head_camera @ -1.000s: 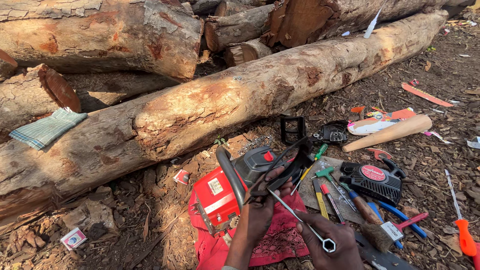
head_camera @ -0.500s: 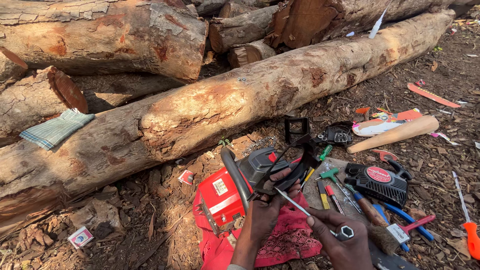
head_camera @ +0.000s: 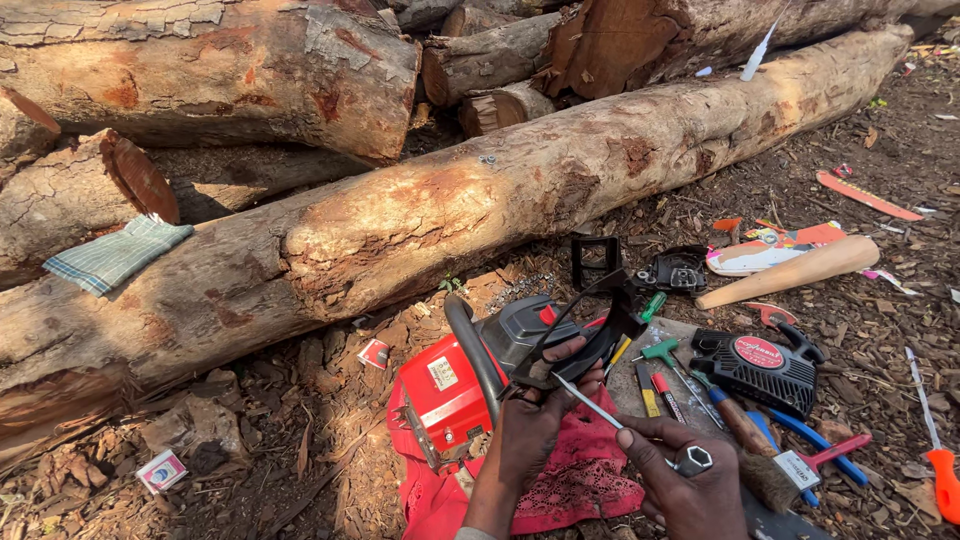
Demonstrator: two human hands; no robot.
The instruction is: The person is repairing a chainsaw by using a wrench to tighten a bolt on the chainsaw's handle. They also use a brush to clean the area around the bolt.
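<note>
A red chainsaw body (head_camera: 452, 385) with a black curved handle lies on a red cloth (head_camera: 560, 490) on the ground. My left hand (head_camera: 535, 420) grips a black frame-shaped chainsaw part (head_camera: 590, 345) at the saw's right side. My right hand (head_camera: 690, 490) holds a long metal socket wrench (head_camera: 625, 425) whose thin tip points up-left at the black part.
A long log (head_camera: 480, 210) lies across behind the saw, more logs stacked beyond. A checked cloth (head_camera: 115, 255) rests on a log at left. Right of the saw lie a black starter cover (head_camera: 760, 365), screwdrivers (head_camera: 935, 450), a wooden club (head_camera: 790, 272) and a brush (head_camera: 755, 455).
The view shifted slightly. My right hand with the wrench has moved a little down and right. My left hand keeps its grip on the black part.
</note>
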